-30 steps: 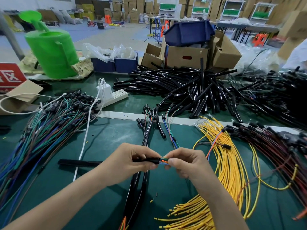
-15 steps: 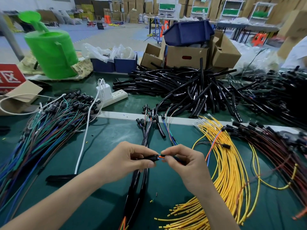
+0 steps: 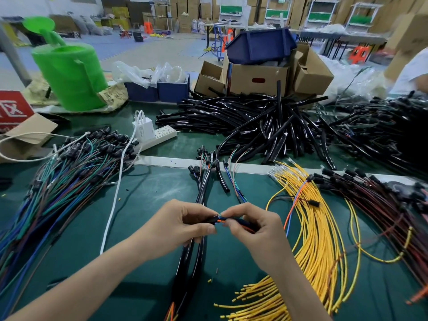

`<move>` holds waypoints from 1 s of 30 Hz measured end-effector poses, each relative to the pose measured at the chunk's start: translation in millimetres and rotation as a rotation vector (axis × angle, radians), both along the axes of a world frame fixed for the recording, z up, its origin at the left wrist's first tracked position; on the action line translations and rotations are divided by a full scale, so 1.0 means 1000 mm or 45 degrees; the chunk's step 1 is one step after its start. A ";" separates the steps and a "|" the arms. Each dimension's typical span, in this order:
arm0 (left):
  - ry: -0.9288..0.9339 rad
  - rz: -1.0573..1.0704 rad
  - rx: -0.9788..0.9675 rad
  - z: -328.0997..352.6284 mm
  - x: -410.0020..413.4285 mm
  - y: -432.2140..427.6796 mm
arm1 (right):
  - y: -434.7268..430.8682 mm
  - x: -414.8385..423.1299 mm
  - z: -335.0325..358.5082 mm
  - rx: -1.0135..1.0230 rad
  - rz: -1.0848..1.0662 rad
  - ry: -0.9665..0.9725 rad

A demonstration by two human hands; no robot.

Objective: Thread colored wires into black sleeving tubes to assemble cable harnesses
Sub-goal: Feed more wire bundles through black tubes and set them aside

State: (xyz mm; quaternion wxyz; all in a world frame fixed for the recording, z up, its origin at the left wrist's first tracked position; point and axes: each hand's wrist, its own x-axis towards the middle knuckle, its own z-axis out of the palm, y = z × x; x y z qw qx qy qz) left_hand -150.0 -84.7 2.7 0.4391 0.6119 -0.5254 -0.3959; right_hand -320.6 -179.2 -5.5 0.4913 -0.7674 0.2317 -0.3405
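Orange wires (image 3: 221, 219) may bend if pushed crooked: your left hand (image 3: 183, 225) pinches the tube (image 3: 212, 220), right hand (image 3: 254, 230), 3 o'clock, pinches them.

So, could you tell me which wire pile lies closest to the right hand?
The yellow pile, just beside the right hand; the others lie farther off.

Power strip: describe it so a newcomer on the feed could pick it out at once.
Start at the big green watering can at the bench's far left, then look right and nearer. The power strip lies on the green mat between the multicoloured wire bundle and the heap of black sleeving tubes. It is the only white block there, with a white charger plugged into it.
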 end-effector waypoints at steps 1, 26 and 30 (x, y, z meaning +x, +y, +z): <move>-0.037 -0.017 -0.013 0.001 0.001 0.000 | 0.000 0.000 0.000 0.052 0.010 0.003; -0.049 -0.496 0.269 0.015 0.018 -0.003 | -0.009 -0.008 0.003 0.301 0.321 0.103; -0.104 -0.554 0.303 0.017 0.020 -0.004 | -0.009 -0.008 0.000 0.288 0.370 0.123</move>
